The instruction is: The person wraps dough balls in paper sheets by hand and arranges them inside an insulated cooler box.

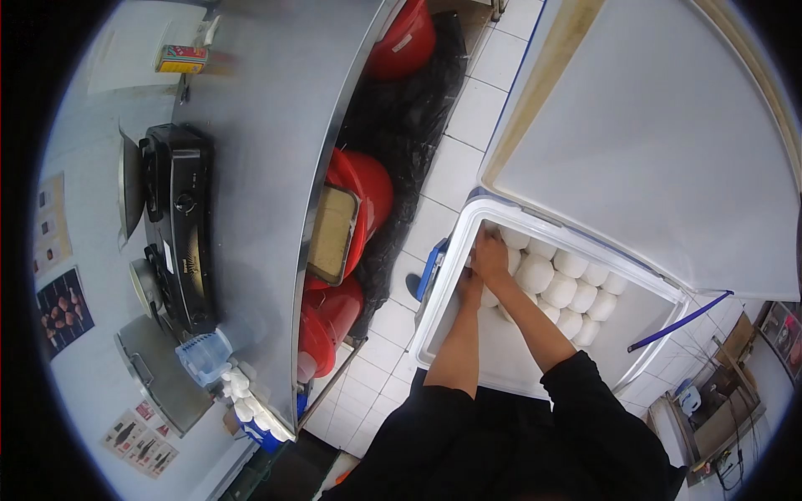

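Note:
Both of my hands reach down into a white cooler box point(535, 219), at its corner by the blue latch. My right hand point(491, 253) is close to the inner wall beside several round, white dough balls point(558, 288). Its fingers point down and curve out of sight. Just below it is my left hand point(469, 282), partly covered by the right hand and wrist. What either hand holds is hidden. The dough balls lie packed in rows on the box's pale bottom. Some sit right against my right forearm.
The cooler's lid point(652, 142) stands raised on the far side, with a purple strap point(681, 321) hanging. To the left runs a steel table point(259, 167) with a black gas stove point(188, 225). Red tubs point(368, 196) and a rectangular pan point(334, 234) stand beneath it.

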A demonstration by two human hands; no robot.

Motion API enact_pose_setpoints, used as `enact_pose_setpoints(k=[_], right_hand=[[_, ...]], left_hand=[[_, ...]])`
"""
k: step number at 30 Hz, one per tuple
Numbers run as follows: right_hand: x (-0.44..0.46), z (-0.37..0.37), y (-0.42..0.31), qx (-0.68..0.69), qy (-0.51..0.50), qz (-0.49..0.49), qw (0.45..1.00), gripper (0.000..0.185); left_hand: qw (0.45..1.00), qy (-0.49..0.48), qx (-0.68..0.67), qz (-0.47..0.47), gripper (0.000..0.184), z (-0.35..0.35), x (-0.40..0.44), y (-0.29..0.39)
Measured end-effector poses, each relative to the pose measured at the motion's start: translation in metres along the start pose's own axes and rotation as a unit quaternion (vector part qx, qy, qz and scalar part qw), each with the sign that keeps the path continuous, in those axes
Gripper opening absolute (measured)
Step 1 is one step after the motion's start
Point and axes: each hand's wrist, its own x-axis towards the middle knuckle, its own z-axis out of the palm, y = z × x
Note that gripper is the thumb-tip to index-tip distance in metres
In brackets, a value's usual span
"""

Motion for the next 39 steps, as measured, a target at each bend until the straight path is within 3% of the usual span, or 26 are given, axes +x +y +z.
enact_pose_setpoints(k=[2,8,11,17,20,23,25,30,33,36,39], right_hand=[[0.005,0.001,0.002,-0.002,-0.018,0.012,1.000,0.064],[-0.003,0.011,0.014,0.097,0.234,-0.083,0.964,0.045],[-0.003,0.017,0.014,0.151,0.177,-0.012,0.972,0.041],[0.027,0.048,0.000,0.007,0.243,0.041,0.969,0.034],[0.017,0.024,0.006,0.053,0.154,0.031,0.986,0.035],[-0.015,-0.029,0.020,0.266,0.073,-0.053,0.960,0.037],[-0.050,-0.071,0.026,0.374,0.015,-0.038,0.927,0.032],[-0.125,-0.102,0.073,0.361,0.111,0.065,0.924,0.025],[-0.156,-0.100,0.092,0.390,0.174,0.105,0.898,0.024],[-0.181,-0.093,0.105,0.401,0.222,0.128,0.879,0.023],[-0.199,-0.085,0.118,0.390,0.234,0.148,0.878,0.021]], left_hand=[[1.000,0.009,-0.009,-0.006,0.058,0.002,0.006,-0.003],[0.999,0.040,-0.002,-0.022,0.062,0.006,0.019,-0.003],[0.998,0.057,0.013,-0.030,0.064,0.005,0.023,-0.001],[0.994,0.085,0.047,-0.046,0.069,0.008,0.026,0.001],[0.991,0.105,0.064,-0.057,0.071,0.010,0.029,-0.002],[0.981,0.138,0.111,-0.073,0.074,0.012,0.036,-0.016],[0.971,0.159,0.162,-0.081,0.075,0.016,0.036,-0.019],[0.932,0.215,0.271,-0.108,0.075,0.038,0.020,0.022],[0.844,0.223,0.475,-0.112,0.066,0.030,0.032,-0.004],[0.814,0.160,0.530,-0.172,0.061,0.027,0.013,0.021],[0.925,0.083,0.369,0.042,0.048,0.042,-0.036,0.079]])
